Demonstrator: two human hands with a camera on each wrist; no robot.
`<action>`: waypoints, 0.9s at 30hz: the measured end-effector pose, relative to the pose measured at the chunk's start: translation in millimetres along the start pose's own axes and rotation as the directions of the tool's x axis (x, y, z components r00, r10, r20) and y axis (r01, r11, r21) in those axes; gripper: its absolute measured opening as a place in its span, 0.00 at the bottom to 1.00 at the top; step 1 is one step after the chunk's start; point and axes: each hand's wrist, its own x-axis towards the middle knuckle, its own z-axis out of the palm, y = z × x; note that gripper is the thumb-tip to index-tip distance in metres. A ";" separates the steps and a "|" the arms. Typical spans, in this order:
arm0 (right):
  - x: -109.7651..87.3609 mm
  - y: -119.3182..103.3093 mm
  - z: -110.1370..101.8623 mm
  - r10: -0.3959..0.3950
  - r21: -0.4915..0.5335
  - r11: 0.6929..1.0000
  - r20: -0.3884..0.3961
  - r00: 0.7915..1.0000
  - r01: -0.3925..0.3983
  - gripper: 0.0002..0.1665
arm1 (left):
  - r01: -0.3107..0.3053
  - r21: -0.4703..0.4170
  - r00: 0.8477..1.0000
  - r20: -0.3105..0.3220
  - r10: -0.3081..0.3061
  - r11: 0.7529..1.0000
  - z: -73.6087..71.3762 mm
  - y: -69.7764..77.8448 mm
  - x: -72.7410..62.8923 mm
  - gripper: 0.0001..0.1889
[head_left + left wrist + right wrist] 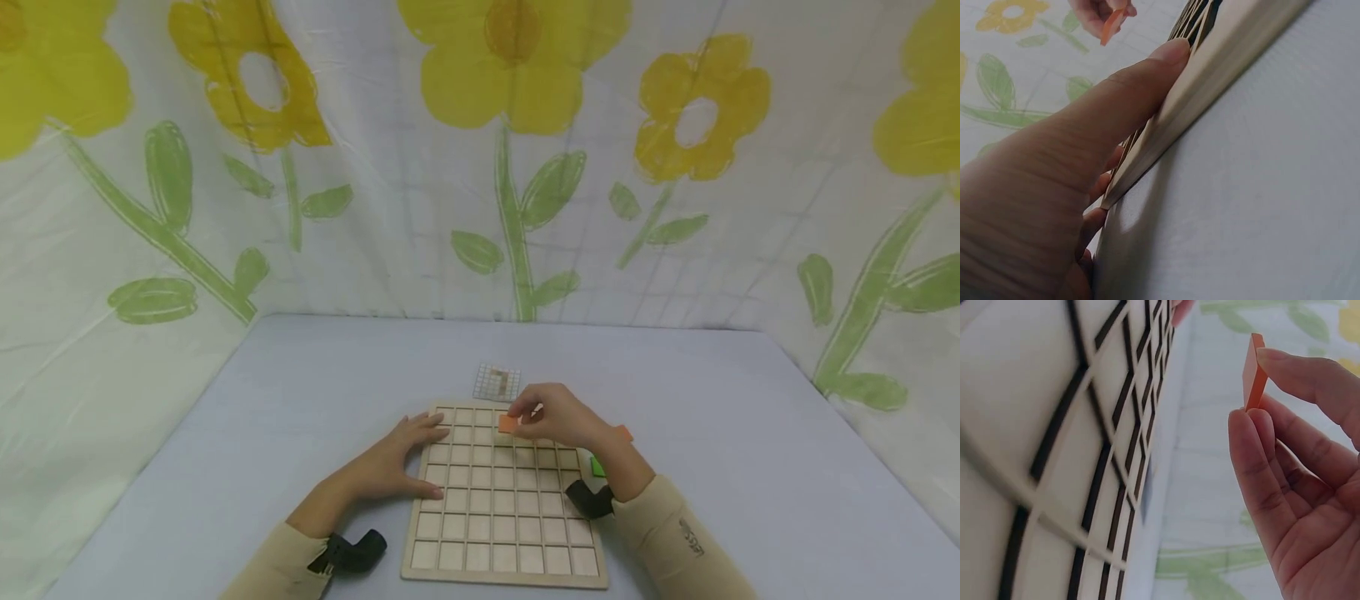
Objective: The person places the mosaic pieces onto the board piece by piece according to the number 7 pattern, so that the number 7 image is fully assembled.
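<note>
Pinching an orange tile (507, 424) over the far part of a wooden grid board (504, 577), the right hand (558, 415) appears in the head view near a small gridded card (497, 382); dark lettering (691, 537) on the right sleeve (656, 521) seems to begin LEG, the rest unclear. The left hand (397, 458) spreads its fingers at the board's left edge. The left wrist view shows its thumb (1169, 53) touching the rim. The right wrist view shows the tile apart from the board

Has big yellow flowers (465, 79) and green leafy stems (513, 217) across a white backdrop curtain (405, 250) beyond a pale tabletop (247, 417)
</note>
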 end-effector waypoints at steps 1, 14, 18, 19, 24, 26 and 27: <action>3.0 -1.3 1.0 -0.007 -0.006 1.000 0.003 1.000 0.007 0.10 | -0.003 -0.002 1.000 -0.001 0.003 1.000 -0.2 0.2 -0.1 0.46; 31.6 -8.7 15.8 0.029 -0.026 0.999 0.023 0.999 -0.028 0.11 | 0.032 -0.005 0.999 0.007 -0.032 0.999 -0.3 3.9 -2.1 0.46; 33.6 -4.3 19.7 0.043 -0.002 0.999 0.027 0.999 -0.043 0.12 | 0.029 -0.010 1.000 0.006 -0.029 1.000 -0.8 4.4 -2.4 0.46; 33.8 -3.0 20.5 0.048 0.006 0.999 0.031 0.998 -0.048 0.12 | 0.028 -0.011 1.000 0.006 -0.028 1.000 -1.0 4.5 -2.5 0.46; 34.0 4.0 23.4 0.058 0.004 0.998 0.041 0.997 -0.058 0.11 | 0.023 -0.008 1.000 0.004 -0.023 1.000 -1.1 4.5 -2.1 0.47; 33.7 6.4 24.0 0.059 0.006 0.998 0.046 0.997 -0.059 0.11 | 0.021 -0.001 1.000 0.004 -0.021 1.000 -0.6 4.1 -1.5 0.47; 33.6 7.7 24.3 0.061 0.006 0.998 0.049 0.997 -0.061 0.11 | 0.019 0.001 1.000 0.004 -0.019 1.000 -0.4 3.8 -1.2 0.47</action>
